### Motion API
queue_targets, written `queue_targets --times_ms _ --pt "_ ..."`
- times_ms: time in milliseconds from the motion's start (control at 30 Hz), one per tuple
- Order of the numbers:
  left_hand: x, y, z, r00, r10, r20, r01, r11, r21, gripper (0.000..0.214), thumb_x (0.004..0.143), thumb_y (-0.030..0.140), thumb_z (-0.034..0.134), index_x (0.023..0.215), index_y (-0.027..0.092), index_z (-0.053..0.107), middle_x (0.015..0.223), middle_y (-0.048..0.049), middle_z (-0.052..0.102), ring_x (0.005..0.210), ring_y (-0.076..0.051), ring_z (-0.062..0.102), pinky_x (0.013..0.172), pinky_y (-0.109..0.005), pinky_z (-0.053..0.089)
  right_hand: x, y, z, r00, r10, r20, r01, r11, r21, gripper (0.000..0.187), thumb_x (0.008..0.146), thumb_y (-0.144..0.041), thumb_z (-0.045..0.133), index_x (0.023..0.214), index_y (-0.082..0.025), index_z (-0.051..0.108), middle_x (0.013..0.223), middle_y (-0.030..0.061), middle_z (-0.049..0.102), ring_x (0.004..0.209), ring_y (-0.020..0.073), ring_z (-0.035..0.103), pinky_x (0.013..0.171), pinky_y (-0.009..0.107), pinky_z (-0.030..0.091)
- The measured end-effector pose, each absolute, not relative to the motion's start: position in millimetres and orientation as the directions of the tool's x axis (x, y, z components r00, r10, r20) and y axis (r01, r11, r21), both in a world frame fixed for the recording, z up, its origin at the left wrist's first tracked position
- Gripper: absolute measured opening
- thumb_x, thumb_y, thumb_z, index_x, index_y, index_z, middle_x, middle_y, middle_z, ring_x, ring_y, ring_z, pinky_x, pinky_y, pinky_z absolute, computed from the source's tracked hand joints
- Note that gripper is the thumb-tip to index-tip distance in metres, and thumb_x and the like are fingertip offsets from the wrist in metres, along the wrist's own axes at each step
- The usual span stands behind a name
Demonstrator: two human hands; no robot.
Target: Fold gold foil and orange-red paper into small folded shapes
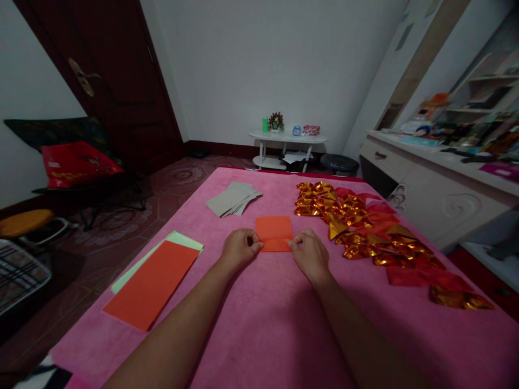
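A small orange sheet of paper point(274, 227) lies on the pink tablecloth point(259, 313), its near part folded over in a strip. My left hand point(240, 248) pinches the sheet's left near corner between thumb and finger. At the right near corner, my right hand point(311, 251) grips the paper in the same way. To the left of my forearm rests a stack of long coloured sheets point(156, 283), orange on top with pale green and yellow edges showing. Beyond my left hand is a fanned pile of grey cards point(234, 199).
Shiny gold foil pieces point(352, 216) with red material spread along the table's right side. A white side table point(287, 138) stands by the far wall, with a dark round stool point(339, 162) beside it. At left is a chair holding a red bag point(79, 165).
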State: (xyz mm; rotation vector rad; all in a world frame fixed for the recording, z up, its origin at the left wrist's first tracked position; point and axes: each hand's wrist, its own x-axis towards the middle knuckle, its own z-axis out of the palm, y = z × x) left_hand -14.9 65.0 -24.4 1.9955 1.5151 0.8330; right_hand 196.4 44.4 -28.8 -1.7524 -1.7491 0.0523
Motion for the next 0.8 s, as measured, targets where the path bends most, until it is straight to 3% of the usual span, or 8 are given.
queue_targets --times_ms 167,300,433,567,667,800 --pt "-19 67 -29 0.297 0.910 0.288 0.568 -0.411 0.713 0.011 0.071 0.022 0.070 0.066 0.015 0.063 0.072 -0.0024 0.065 0.069 -0.014 0.058 0.067 -0.026 0.043 203 42 -34 0.063 0.936 0.347 0.678 0.215 -0.703 0.002 0.072 -0.023 0.065 0.073 -0.022 0.063 0.085 0.0029 0.060 0.084 0.0192 0.057 0.076 0.032 0.046" --pt "-19 60 -23 0.342 0.848 0.405 0.443 -0.526 0.726 0.012 0.076 0.023 0.067 0.068 0.017 0.063 0.079 -0.0046 0.068 0.077 -0.016 0.061 0.074 -0.028 0.046 205 36 -31 0.113 0.924 0.366 0.425 0.288 -0.858 0.005 0.070 -0.024 0.066 0.069 -0.019 0.064 0.101 0.0064 0.056 0.091 0.0193 0.057 0.072 0.030 0.049" --pt "-23 48 -12 0.375 0.747 0.548 0.406 -0.664 0.628 0.011 0.085 0.026 0.058 0.082 0.019 0.066 0.087 -0.0077 0.070 0.083 -0.017 0.062 0.078 -0.030 0.047 206 27 -21 0.118 0.878 0.464 0.415 0.381 -0.826 0.003 0.071 -0.019 0.065 0.069 -0.020 0.066 0.108 0.0075 0.055 0.092 0.0192 0.057 0.072 0.030 0.049" --pt "-28 38 -2 0.558 0.636 0.533 0.409 -0.770 0.490 0.013 0.087 0.022 0.054 0.086 0.020 0.067 0.090 -0.0086 0.070 0.089 -0.019 0.061 0.081 -0.032 0.047 212 20 -19 -0.167 0.867 0.470 0.435 0.493 -0.754 0.017 0.070 -0.008 0.058 0.068 -0.023 0.066 0.098 0.0048 0.066 0.098 0.0205 0.059 0.088 0.037 0.047" --pt "-28 36 -1 0.620 0.633 0.463 0.401 -0.763 0.507 0.013 0.085 0.019 0.054 0.081 0.020 0.066 0.087 -0.0085 0.068 0.091 -0.019 0.060 0.081 -0.031 0.047 218 17 -21 -0.259 0.895 0.362 0.442 0.444 -0.779 0.021 0.066 -0.005 0.053 0.069 -0.023 0.064 0.098 0.0034 0.069 0.098 0.0205 0.061 0.091 0.039 0.046" --pt "-29 39 -6 0.575 0.732 0.365 0.460 -0.658 0.597 0.008 0.080 0.018 0.058 0.079 0.019 0.065 0.081 -0.0059 0.066 0.079 -0.017 0.060 0.074 -0.029 0.047 220 18 -22 -0.223 0.940 0.258 0.435 0.333 -0.837 0.013 0.071 -0.014 0.056 0.075 -0.022 0.066 0.094 0.0049 0.070 0.093 0.0209 0.063 0.088 0.037 0.049"
